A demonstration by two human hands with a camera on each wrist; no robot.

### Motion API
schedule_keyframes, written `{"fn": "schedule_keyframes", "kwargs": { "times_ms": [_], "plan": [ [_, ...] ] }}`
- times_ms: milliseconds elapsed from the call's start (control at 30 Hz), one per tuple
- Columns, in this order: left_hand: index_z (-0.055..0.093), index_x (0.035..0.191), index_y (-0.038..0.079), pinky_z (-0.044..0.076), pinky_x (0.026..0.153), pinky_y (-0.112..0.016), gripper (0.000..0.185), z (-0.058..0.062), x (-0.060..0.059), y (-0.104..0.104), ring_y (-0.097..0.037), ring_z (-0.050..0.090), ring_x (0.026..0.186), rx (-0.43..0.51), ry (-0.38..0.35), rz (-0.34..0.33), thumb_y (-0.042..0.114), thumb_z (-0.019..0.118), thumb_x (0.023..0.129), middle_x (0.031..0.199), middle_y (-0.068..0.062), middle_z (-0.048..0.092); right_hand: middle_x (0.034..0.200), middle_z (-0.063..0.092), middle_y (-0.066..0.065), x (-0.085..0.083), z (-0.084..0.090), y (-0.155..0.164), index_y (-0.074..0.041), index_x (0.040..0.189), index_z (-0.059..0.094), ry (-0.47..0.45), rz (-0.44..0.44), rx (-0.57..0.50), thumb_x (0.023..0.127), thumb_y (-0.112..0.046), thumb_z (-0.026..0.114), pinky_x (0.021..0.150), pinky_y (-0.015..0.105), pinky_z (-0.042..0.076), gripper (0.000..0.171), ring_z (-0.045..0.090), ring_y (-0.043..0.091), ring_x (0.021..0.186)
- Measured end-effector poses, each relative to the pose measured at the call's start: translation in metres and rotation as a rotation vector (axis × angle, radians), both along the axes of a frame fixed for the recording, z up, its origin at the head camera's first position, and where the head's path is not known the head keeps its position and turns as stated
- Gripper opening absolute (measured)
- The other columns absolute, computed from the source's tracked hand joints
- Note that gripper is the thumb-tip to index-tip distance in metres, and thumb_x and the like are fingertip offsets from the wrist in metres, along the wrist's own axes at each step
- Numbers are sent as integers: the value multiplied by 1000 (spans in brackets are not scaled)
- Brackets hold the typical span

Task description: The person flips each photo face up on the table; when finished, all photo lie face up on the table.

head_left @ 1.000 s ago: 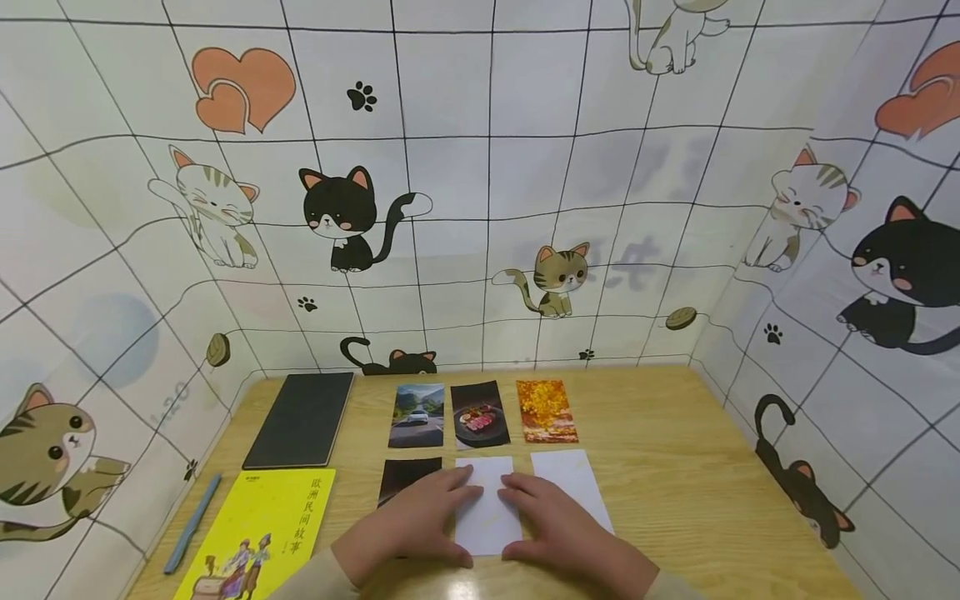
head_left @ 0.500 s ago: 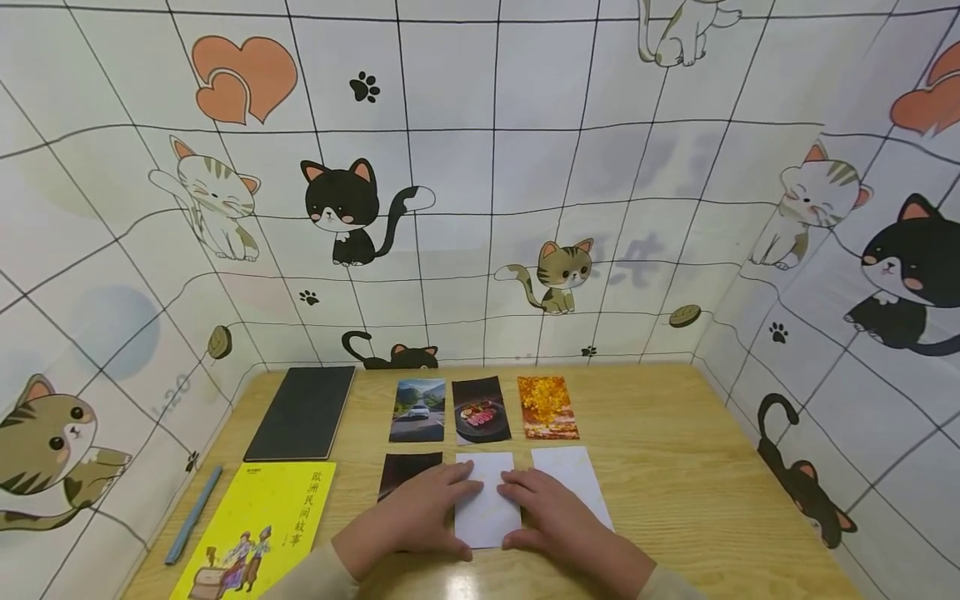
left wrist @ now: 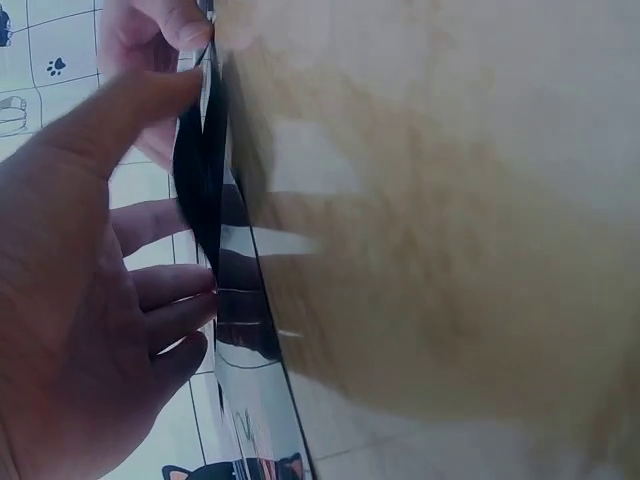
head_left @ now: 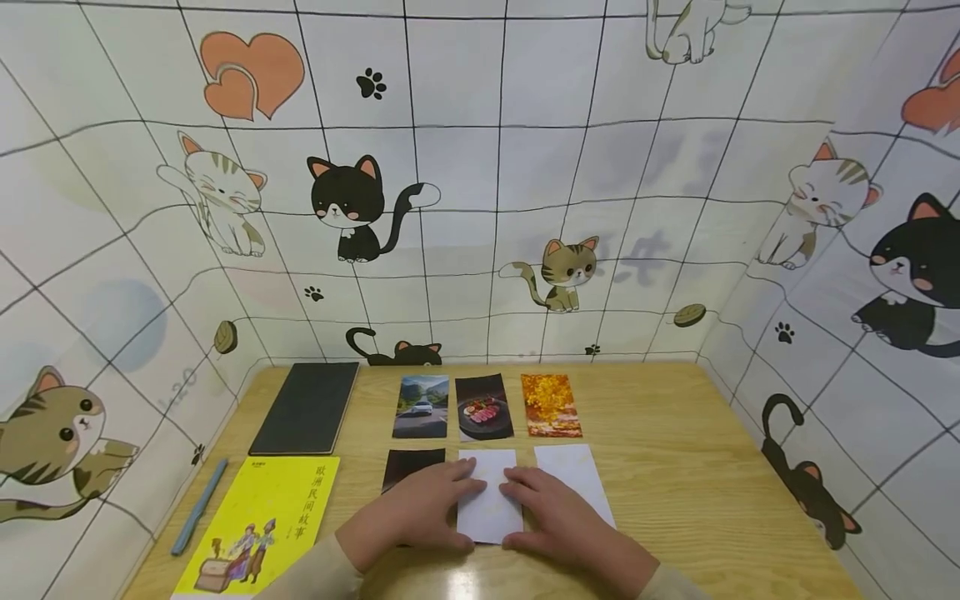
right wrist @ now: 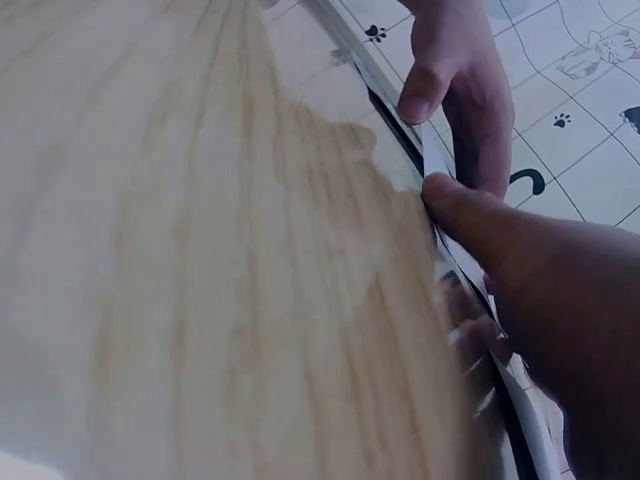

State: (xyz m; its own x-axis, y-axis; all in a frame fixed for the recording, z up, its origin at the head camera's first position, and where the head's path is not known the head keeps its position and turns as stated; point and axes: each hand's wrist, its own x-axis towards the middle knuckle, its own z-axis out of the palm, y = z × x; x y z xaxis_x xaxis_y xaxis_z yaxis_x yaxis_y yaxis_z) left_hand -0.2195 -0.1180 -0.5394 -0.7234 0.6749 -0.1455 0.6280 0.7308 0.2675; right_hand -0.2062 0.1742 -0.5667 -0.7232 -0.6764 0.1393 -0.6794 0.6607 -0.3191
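1. My left hand (head_left: 420, 512) and right hand (head_left: 555, 517) both lie on the middle white card (head_left: 489, 498) in the near row, one hand on each long edge. The card is a blank, flat rectangle on the wooden table (head_left: 675, 483).
2. Left hand: fingers fairly straight over the card's left edge, thumb at the near corner. The left wrist view shows the thumb (left wrist: 120, 115) against a thin glossy edge, fingers (left wrist: 170, 285) loosely spread beside it. Pinching or just pressing, I cannot tell.
3. Right hand: same pose mirrored, fingers laid on the card's right edge. In the right wrist view the thumb tip (right wrist: 455, 205) presses the thin card edge at the table surface.
4. Dark photo card (head_left: 411, 468), glossy, lies just left of the white card, partly under my left hand.
5. Second white card (head_left: 573, 483), blank and matte, lies just right, partly under my right hand.
6. Far row, three glossy rectangular photo cards side by side: road photo (head_left: 421, 406), food photo (head_left: 483, 407), orange foliage photo (head_left: 551, 405).
7. Left side of the table: black notebook (head_left: 305, 407), flat with a matte cover; nearer me, the yellow book (head_left: 258, 525) with printed figures; a slim blue pen (head_left: 199, 506) along the table's left edge.
8. The table has a light wood grain, shiny at the near edge. The walls (head_left: 487, 167) carry a soft white grid-pattern sheet with cartoon cats.
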Motion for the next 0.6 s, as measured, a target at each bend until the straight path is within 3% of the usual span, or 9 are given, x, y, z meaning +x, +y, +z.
{"fn": "schedule_keyframes", "kwargs": {
  "times_ms": [133,300,600],
  "plan": [
    [57,163,33,41,125,-48,83,0,-1,-4,-28,44,158,15,-36,9,76,73,93,176,-3,41,155,61,0,1,0,0,-20,143,73,-25,17,-26,98,-77,66,116,51,51,73,59,24,142],
    [57,163,32,39,127,-48,77,-2,-1,-7,-27,41,160,41,-76,17,75,63,99,177,-3,39,149,65,-5,6,-2,3,-22,137,75,-58,41,-98,103,-66,70,115,49,52,56,61,18,137],
    [59,161,33,38,127,-47,74,-1,-2,-9,-26,39,161,76,-106,8,74,63,100,177,-3,39,132,74,-3,6,-8,5,-16,122,78,91,107,-323,105,-38,80,102,42,60,28,70,14,121]
  ]
}}
